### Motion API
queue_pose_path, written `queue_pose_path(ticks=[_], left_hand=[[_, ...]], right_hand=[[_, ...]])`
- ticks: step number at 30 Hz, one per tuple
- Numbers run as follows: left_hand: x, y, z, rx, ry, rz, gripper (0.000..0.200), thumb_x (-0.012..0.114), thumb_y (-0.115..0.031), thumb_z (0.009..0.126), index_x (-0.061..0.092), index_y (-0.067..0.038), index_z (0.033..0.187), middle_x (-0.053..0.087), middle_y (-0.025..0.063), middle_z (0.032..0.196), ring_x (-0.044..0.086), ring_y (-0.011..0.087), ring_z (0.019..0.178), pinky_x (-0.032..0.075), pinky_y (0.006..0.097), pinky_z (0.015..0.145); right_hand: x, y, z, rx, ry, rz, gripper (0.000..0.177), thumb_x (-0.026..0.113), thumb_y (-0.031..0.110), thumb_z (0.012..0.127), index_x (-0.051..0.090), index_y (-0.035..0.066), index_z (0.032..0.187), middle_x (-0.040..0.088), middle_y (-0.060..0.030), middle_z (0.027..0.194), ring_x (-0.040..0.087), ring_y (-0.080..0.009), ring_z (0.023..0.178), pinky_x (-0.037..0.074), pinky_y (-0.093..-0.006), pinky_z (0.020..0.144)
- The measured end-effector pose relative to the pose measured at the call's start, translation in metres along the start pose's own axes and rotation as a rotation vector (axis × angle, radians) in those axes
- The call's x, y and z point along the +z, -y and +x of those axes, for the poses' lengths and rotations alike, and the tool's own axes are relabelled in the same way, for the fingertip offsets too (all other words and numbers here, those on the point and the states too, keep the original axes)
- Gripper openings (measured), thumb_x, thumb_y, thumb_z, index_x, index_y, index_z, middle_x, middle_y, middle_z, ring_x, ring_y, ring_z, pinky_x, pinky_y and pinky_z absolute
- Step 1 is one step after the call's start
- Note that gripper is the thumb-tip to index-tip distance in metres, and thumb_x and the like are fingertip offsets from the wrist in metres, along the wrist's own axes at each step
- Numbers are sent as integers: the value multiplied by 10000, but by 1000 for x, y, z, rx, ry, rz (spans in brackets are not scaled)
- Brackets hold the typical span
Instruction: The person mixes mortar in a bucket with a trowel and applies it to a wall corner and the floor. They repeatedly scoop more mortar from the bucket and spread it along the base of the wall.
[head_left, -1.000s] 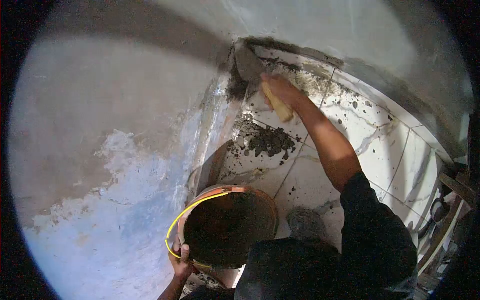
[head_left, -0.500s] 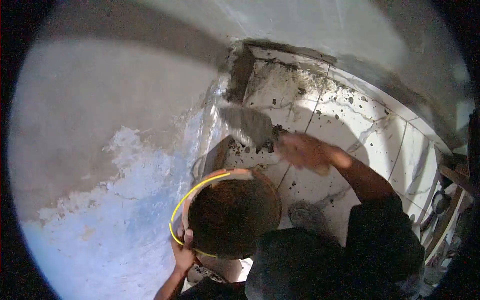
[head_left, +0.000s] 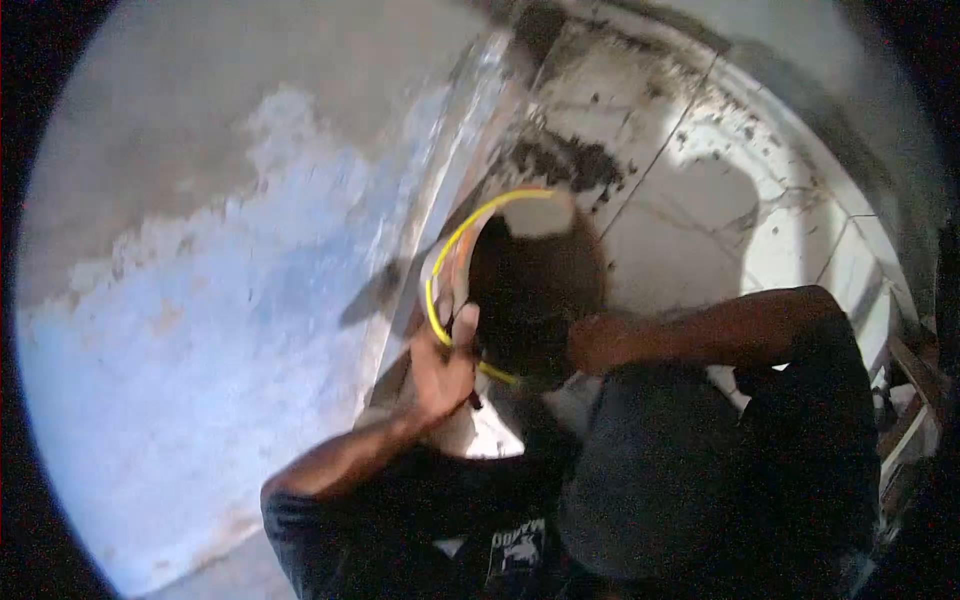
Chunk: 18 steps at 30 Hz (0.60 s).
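A round bucket (head_left: 598, 270) with an orange rim and a yellow handle (head_left: 436, 275) along its left side stands tilted on the floor. Its inside is dark, and the contents are hard to make out. My left hand (head_left: 445, 375) grips the near left rim, thumb on top. At the bucket's right side, my right hand (head_left: 600, 343) is closed in a fist around the handle of a trowel; the blade is lost in the dark of the bucket. Dark mortar clumps (head_left: 575, 160) lie on the floor tiles just beyond the bucket.
A wall with peeling blue paint (head_left: 270, 270) rises on the left. Marbled white tiles (head_left: 690, 215) with scattered crumbs cover the floor, edged by a tile skirting (head_left: 840, 170). Wooden pieces (head_left: 912, 400) stand at the far right. My dark-clothed knee (head_left: 650, 470) is close to the bucket.
My right hand has brought the trowel back from the floor by the wall corner to the bucket. My left hand still holds the rim. The view has shifted, so the bucket appears higher and further right.
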<state>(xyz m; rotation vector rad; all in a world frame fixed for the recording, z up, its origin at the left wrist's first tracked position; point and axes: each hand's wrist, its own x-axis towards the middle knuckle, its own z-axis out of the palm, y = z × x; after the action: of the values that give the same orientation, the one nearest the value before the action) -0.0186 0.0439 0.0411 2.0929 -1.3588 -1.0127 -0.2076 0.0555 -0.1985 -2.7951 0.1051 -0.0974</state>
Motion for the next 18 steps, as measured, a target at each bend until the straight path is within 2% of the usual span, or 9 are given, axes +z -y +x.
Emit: queue_pose_path(ticks=[1,3,4,6,7,9,11,16,18], left_hand=[[1,11,-1,106,-85,46,434,525,-228,912,453,70,1219,570,49,997,481,122,944,391,260,814],[-6,25,-3,147,-71,79,450,494,-250,925,427,49,1253,564,80,1019,479,145,946,383,287,844],[-10,28,-6,204,-31,100,466,464,-272,938,400,29,1288,557,111,1040,476,169,948,376,313,875],[-10,26,-8,150,-62,14,459,460,-271,940,400,24,1286,550,80,974,476,151,879,392,295,813],[-12,18,-9,101,-88,-74,452,456,-271,942,400,20,1285,543,48,908,476,133,809,408,277,752],[-28,10,-7,-14,-44,-109,405,462,-263,941,452,22,1230,522,-7,799,448,86,705,387,241,622],[-40,22,-1,-58,-132,-144,371,474,-261,938,487,12,1189,466,-49,713,393,55,625,332,226,530],[-68,41,3,-2,-119,-280,341,496,-203,926,496,10,1192,566,15,1003,500,94,878,401,247,770],[-81,39,-2,-35,-47,-216,366,494,-213,927,479,8,1217,560,21,1070,502,104,927,399,259,810]], right_hand=[[1,0,11,-32,-12,18,246,562,203,773,625,6,908,625,-155,884,605,-281,722,503,-447,554],[-5,-6,27,-253,195,583,186,582,179,776,629,11,839,624,-126,823,588,-245,660,489,-410,526],[-39,-9,33,-264,188,596,186,582,179,776,629,11,839,624,-126,823,588,-245,660,489,-410,526],[-142,-21,33,116,578,1066,194,597,139,774,597,-11,897,586,-115,747,555,-194,582,476,-342,500],[-148,-22,26,110,575,1065,194,597,139,774,597,-11,897,586,-115,747,555,-194,582,476,-342,500],[-150,-29,6,356,327,1853,298,607,146,764,546,-35,994,552,-90,700,527,-151,532,459,-281,481],[-151,-39,-11,312,304,1916,361,614,173,765,517,-36,1043,549,-84,706,526,-140,533,458,-269,480],[-154,-47,-56,317,20,2268,465,646,217,743,483,-36,1097,549,-91,733,541,-140,541,475,-276,484],[-180,-48,-71,334,-307,2351,497,660,223,741,464,-43,1113,548,-99,752,561,-150,561,489,-295,491]])
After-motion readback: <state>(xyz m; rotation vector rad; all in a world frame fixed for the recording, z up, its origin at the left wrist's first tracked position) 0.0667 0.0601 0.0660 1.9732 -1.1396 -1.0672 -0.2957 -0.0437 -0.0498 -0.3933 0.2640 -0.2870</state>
